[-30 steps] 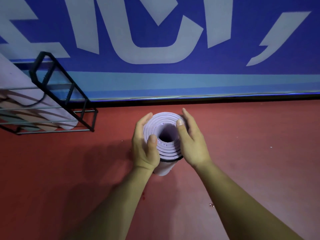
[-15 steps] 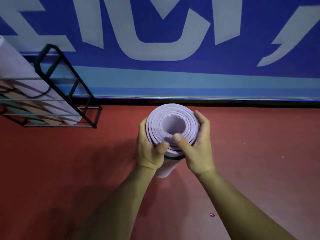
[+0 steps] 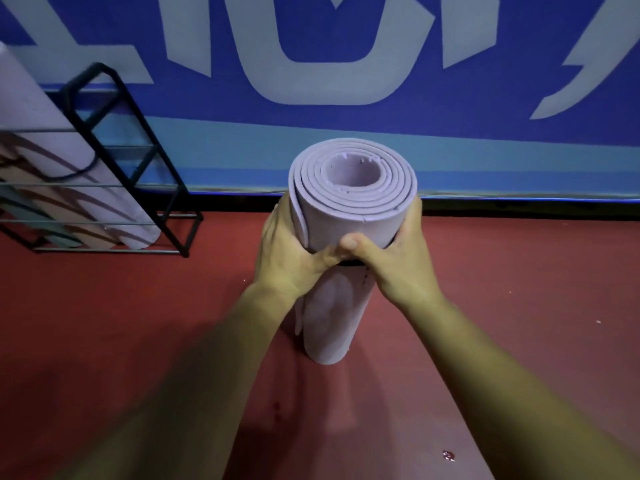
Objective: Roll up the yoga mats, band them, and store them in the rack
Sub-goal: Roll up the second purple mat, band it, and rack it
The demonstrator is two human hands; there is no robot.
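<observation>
A rolled lilac yoga mat [image 3: 349,199] stands upright in front of me, its spiral top end facing the camera and its lower end near the red floor. My left hand [image 3: 291,251] grips its left side and my right hand [image 3: 394,261] grips its right side, both thumbs meeting on the near face. A black band [image 3: 349,263] circles the roll just under my thumbs, mostly hidden by them. The black wire rack [image 3: 138,161] stands at the left with other rolled mats [image 3: 41,126] leaning in it.
A blue wall banner [image 3: 346,46] with large pale letters runs across the back, down to the red floor [image 3: 519,271]. A small shiny scrap [image 3: 447,455] lies on the floor at the lower right.
The mat has risen toward the camera and looms larger. Both hands slid from the top rim down the roll's sides, thumbs now meeting at the band.
</observation>
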